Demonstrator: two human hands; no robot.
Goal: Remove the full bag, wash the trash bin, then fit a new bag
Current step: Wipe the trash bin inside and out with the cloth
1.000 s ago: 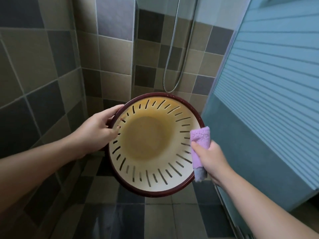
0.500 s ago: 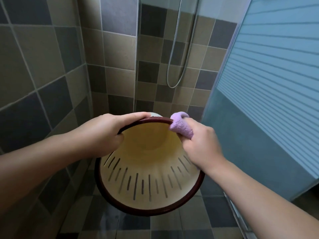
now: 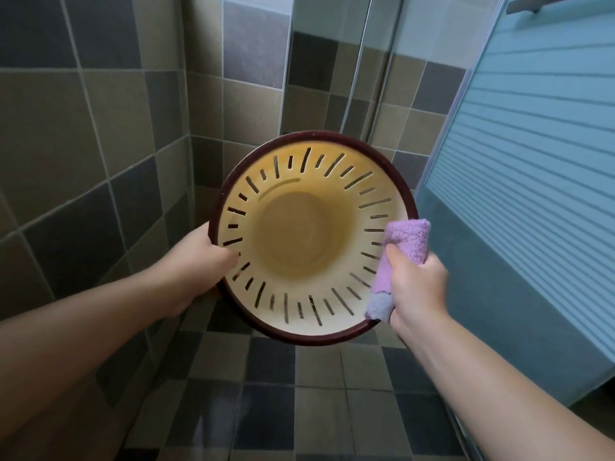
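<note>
1. I hold the round cream plastic trash bin with slotted walls and a dark red rim (image 3: 309, 294) up in the air, its open mouth facing me, above the grey and beige tiled shower floor (image 3: 319, 394).
2. My left hand (image 3: 199, 261) grips the rim on its left side, thumb curled inside against the slots.
3. My right hand (image 3: 417, 287) clamps a folded lilac microfibre cloth (image 3: 404, 244) with a pale blue corner; the cloth lies against the bin's right inner wall, near the rim.
4. A metal shower hose (image 3: 357, 68) hangs on the tiled wall behind, and a frosted striped glass door (image 3: 532, 161) stands to my right.
</note>
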